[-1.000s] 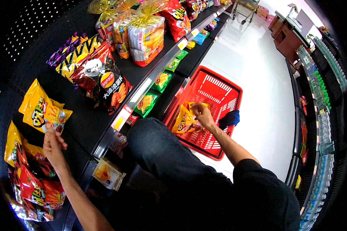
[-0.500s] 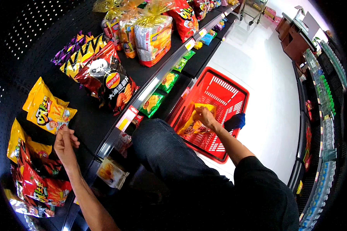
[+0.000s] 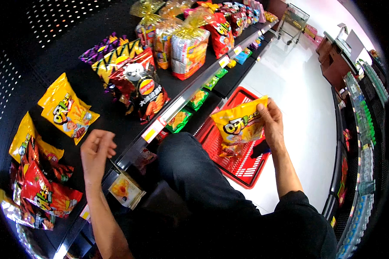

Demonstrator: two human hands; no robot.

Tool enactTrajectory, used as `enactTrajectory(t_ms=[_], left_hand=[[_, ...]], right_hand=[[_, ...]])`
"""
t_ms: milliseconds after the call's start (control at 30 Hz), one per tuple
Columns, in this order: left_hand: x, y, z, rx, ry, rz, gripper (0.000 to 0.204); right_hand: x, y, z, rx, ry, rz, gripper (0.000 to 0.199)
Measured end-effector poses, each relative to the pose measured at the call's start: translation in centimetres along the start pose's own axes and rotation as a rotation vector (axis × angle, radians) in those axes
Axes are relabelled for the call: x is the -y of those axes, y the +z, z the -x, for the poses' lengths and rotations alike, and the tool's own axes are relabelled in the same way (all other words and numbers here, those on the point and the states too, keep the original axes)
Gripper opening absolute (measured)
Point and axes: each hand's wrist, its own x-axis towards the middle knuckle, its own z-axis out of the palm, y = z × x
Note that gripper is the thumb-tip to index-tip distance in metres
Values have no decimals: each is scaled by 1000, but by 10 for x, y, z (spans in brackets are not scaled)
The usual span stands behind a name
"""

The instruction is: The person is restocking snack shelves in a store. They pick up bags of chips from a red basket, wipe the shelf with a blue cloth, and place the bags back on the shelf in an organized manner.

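My right hand (image 3: 273, 123) pinches a yellow snack bag (image 3: 237, 123) by its upper right corner and holds it up over the red shopping basket (image 3: 259, 177). The basket stands on the floor to the right of my bent knee, and the bag covers part of its inside. Above the shelf edge is my left hand (image 3: 98, 151), its fingers curled with nothing visible in them. The thing nearest to it is another yellow snack bag (image 3: 69, 113) on the black shelf. Red snack bags (image 3: 49, 190) and one more yellow bag (image 3: 22, 138) lie to its left.
Farther along the shelf (image 3: 52, 56) stand a dark red chip bag (image 3: 145, 88) and tied clear packs (image 3: 188, 54). Small green bags (image 3: 178, 121) sit on the lower shelf. A trolley (image 3: 293, 21) and brown counter (image 3: 335, 56) are at the back; bottles (image 3: 361, 216) line the right.
My right hand has lifted the yellow bag up out of the basket, toward me. My left hand has drawn away slightly from the yellow bag on the shelf. The view has shifted.
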Motion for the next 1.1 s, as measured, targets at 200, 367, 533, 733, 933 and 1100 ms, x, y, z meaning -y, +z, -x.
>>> enactTrajectory(t_ms=[200,367,533,733,933,1100], left_hand=[[-21,12,14,342,-17,31,43],[-32,-11,24,287,65,-248,73],[-14,-56,17,220,-7,-51,51],[40,-107,-6,80,-95,47,47],[98,-124,-31,-55,-54,118,45],[114,-130,-35,-174,-81,148,48]], right_hand=[[73,97,-16,89,-229,-308,19],[94,210,-9,325,-230,-497,21],[74,308,-10,549,-169,-641,17],[27,404,-28,550,-194,-636,15],[-31,453,-52,578,-193,-406,26],[-74,441,-51,707,-103,-18,60]])
